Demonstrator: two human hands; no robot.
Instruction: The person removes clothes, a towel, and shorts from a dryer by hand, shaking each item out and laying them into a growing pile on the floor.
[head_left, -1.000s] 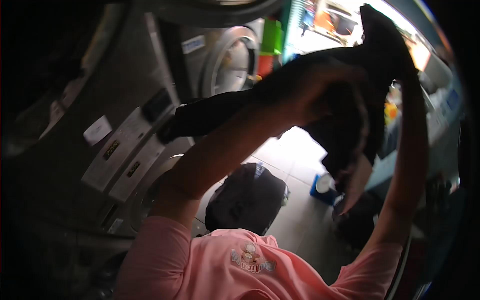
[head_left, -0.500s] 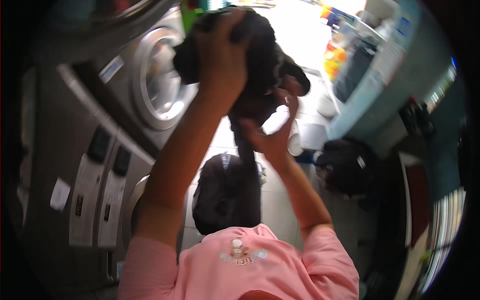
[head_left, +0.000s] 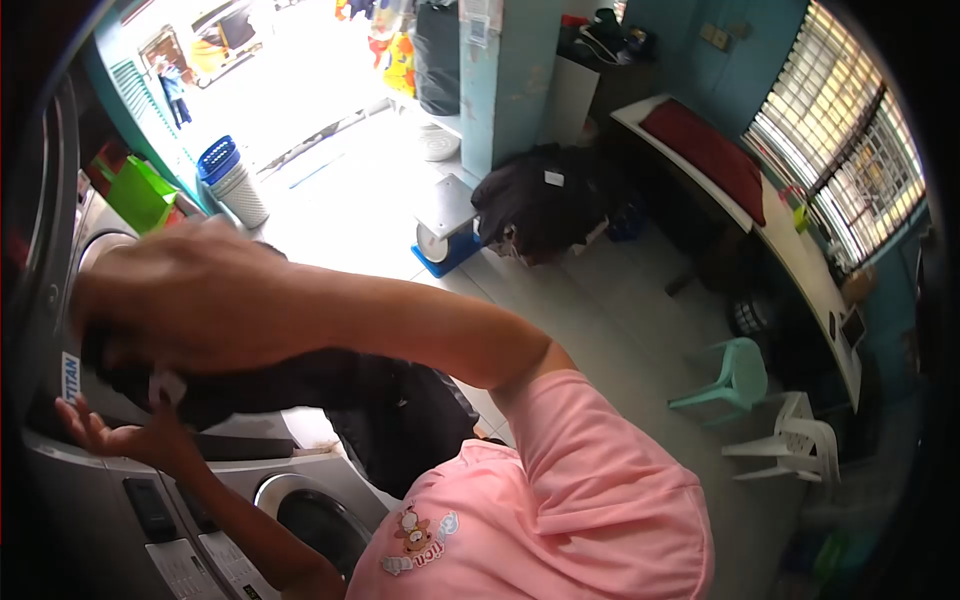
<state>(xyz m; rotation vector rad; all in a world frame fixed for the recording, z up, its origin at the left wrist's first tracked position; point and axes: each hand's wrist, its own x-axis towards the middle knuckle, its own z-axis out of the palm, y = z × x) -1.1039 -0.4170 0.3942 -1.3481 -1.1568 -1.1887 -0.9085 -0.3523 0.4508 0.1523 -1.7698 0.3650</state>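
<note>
view is swinging left toward the washing machine (head_left: 120,500); half a second ago the hands were lifting the dark garment (head_left: 300,375) high in front of the body, now both are lowered against the upper drum opening at the far left. judging from this, the garment is going into the upper machine rather than being shaken out.

right hand (head_left: 175,300) is closing over the top of the garment, fingers curled down on the cloth. left hand (head_left: 110,432) is under it, palm up, fingers spread, propping the bundle rather than clenching it.

the garment is lying bunched, long axis roughly level, one end toward the drum, the other trailing back toward the pink shirt (head_left: 600,500). black bag (head_left: 410,430) is sitting on the floor below.
</note>
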